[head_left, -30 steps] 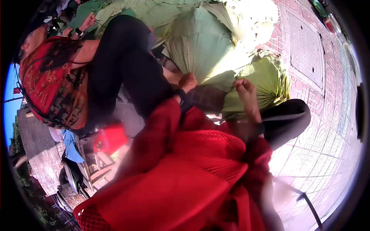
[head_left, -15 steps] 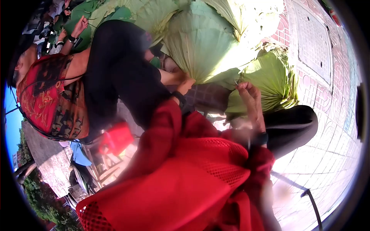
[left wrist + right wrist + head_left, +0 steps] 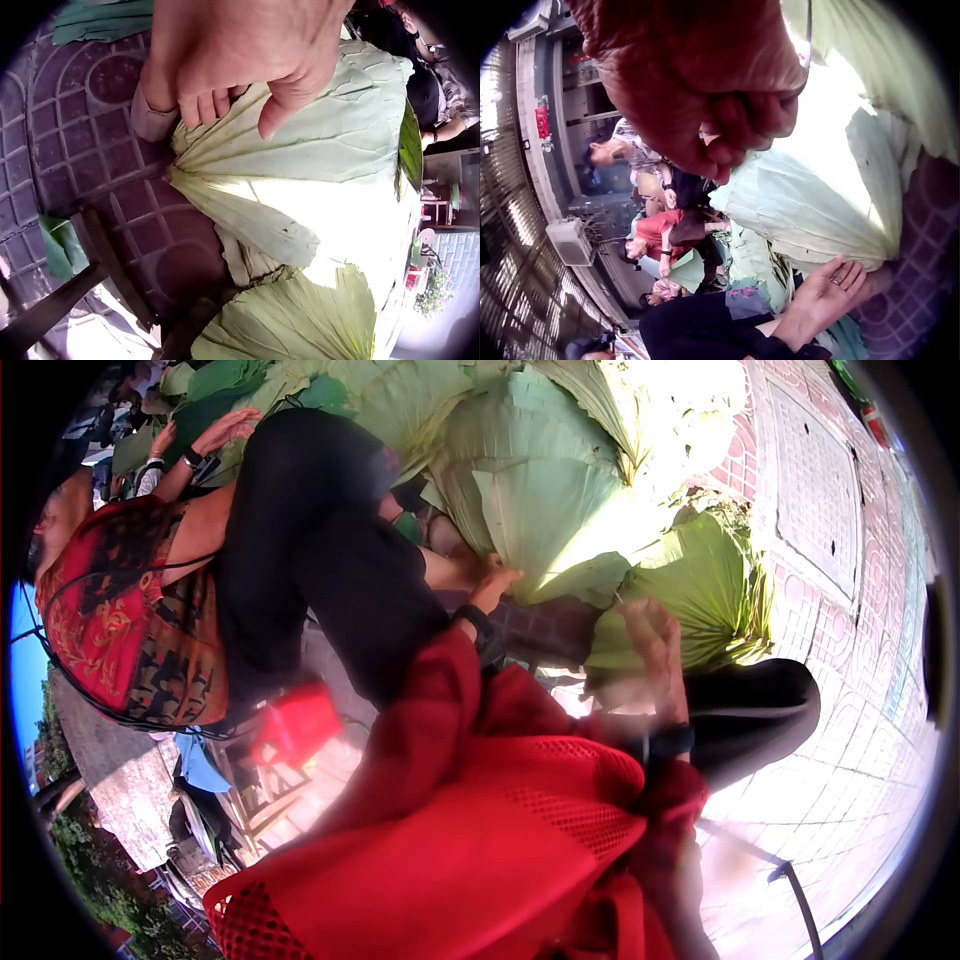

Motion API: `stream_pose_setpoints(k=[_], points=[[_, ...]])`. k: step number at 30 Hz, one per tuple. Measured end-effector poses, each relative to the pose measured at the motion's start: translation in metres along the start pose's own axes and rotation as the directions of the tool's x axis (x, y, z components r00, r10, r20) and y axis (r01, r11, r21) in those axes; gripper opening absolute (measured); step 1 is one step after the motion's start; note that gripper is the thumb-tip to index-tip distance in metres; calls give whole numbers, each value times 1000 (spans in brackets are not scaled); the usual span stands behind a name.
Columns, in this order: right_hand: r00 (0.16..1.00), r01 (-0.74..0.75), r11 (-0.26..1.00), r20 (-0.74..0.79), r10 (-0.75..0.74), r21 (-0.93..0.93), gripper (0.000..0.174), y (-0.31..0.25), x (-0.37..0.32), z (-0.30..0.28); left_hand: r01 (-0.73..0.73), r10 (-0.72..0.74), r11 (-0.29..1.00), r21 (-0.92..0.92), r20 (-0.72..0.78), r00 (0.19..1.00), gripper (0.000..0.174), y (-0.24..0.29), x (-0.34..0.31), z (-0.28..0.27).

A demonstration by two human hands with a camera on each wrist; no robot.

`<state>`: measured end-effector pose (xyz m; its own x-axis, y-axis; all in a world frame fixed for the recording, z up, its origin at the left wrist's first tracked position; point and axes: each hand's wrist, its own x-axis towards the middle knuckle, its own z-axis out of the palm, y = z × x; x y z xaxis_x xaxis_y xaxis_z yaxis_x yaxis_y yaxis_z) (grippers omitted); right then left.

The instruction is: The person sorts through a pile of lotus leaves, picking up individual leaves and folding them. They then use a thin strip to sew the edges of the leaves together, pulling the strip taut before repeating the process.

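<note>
"Starting at the work: where are the leaves?"

"Pale green lotus leaves (image 3: 550, 490), apparently, overlap in a fan on patterned paving (image 3: 56, 135), narrow end towards the person, presumably to keep that end within reach."

"State of each grip?"

"Left hand (image 3: 489, 590): at the narrow end, fingers bent, thumb apart over the leaf. Whether it pinches cannot be told; likely it keeps the layers together. Right hand (image 3: 655, 638): fingers curled, pinching a thin strand (image 3: 808, 34), material undetermined, probably so held for fine control."

"Surroundings?"

"Beside the right hand, a yellower leaf bundle (image 3: 690, 585); on the left, a person in a patterned shirt (image 3: 110, 600)."
</note>
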<state>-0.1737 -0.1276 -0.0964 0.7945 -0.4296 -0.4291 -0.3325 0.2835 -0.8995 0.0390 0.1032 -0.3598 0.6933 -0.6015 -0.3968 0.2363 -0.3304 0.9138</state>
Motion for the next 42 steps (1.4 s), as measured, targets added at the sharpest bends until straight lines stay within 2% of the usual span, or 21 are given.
stream_pose_setpoints(k=[3, 5, 7, 9, 13, 15, 16, 20, 23, 25, 27, 29, 30, 32, 35, 36, 38, 39, 40, 41, 42], points=[[997, 70, 998, -38, -70, -7, 53, -2, -7, 3, 194, -181, 978, -83, 143, 973, 29, 38, 6, 1], [994, 105, 994, -29, -106, -34, 54, 3, -9, 1, 352, -372, 920, 175, 105, 922, 27, -14, 43, -10], [989, 144, 985, -4, -145, -98, 54, 17, -5, -5, 408, -411, 889, 209, -28, 911, 26, 12, 36, -1], [990, 140, 986, 8, -140, -92, 55, 12, -7, -4, 352, -335, 935, 37, -224, 915, 29, 74, 5, 28], [999, -25, 1000, 30, 25, -8, 55, 28, 9, -15, 242, -282, 933, -264, -124, 951, 29, 146, -11, 41], [998, 60, 997, -18, -59, 58, 25, 31, 12, -10, 186, -220, 855, -484, -14, 975, 27, 168, -17, 40], [994, 105, 990, -44, -102, 89, 17, 30, 14, -8, 113, -140, 764, -635, 8, 990, 20, 175, -25, 42], [996, 33, 991, -87, -21, 131, 12, 38, 25, -12, 146, -229, 720, -678, -33, 973, 20, 214, -48, 44], [1000, 0, 982, 25, -5, 191, 8, 31, 22, -15, 137, -211, 624, -769, 3, 978, 13, 229, -66, 52], [990, -9, 988, 142, -13, 151, 6, 19, 16, -24, 110, -176, 656, -747, -9, 984, 12, 233, -73, 58], [985, 92, 993, 140, -101, 68, 7, 52, 32, -39, 101, -143, 682, -725, 3, 990, 13, 238, -78, 63], [976, 74, 987, 192, -101, 140, 7, 62, 34, -49, 60, -125, 690, -721, -37, 991, 15, 236, -78, 71], [967, -2, 968, 248, -62, 250, 7, 61, 30, -53, 42, -119, 694, -719, -57, 991, 16, 239, -81, 74], [947, -67, 949, 319, -37, 308, 11, 60, 27, -55, 23, -121, 688, -725, -83, 989, 17, 243, -87, 77], [963, 66, 996, 256, -80, 62, 18, 88, 42, -66, 7, -66, 722, -692, -59, 996, 18, 257, -102, 83], [975, 157, 982, 176, -138, -101, 19, 101, 50, -72, 1, -39, 740, -673, -41, 998, 19, 261, -106, 84], [958, 287, 930, 94, -272, -231, 17, 127, 67, -80, 44, -74, 796, -603, -24, 997, 22, 266, -112, 87], [974, 225, 968, 44, -222, -111, 15, 112, 58, -75, 66, -92, 822, -566, -16, 996, 23, 268, -113, 89], [993, 112, 986, 26, -116, 127, 13, 88, 46, -67, 67, -83, 838, -541, -6, 997, 26, 269, -114, 89], [994, -98, 805, 22, 105, 585, 12, 55, 23, -55, 67, -76, 854, -517, 5, 997, 28, 271, -115, 90], [980, -153, 675, 24, 196, 722, 12, 33, 14, -48, 67, -68, 868, -492, 16, 998, 31, 273, -115, 91]])
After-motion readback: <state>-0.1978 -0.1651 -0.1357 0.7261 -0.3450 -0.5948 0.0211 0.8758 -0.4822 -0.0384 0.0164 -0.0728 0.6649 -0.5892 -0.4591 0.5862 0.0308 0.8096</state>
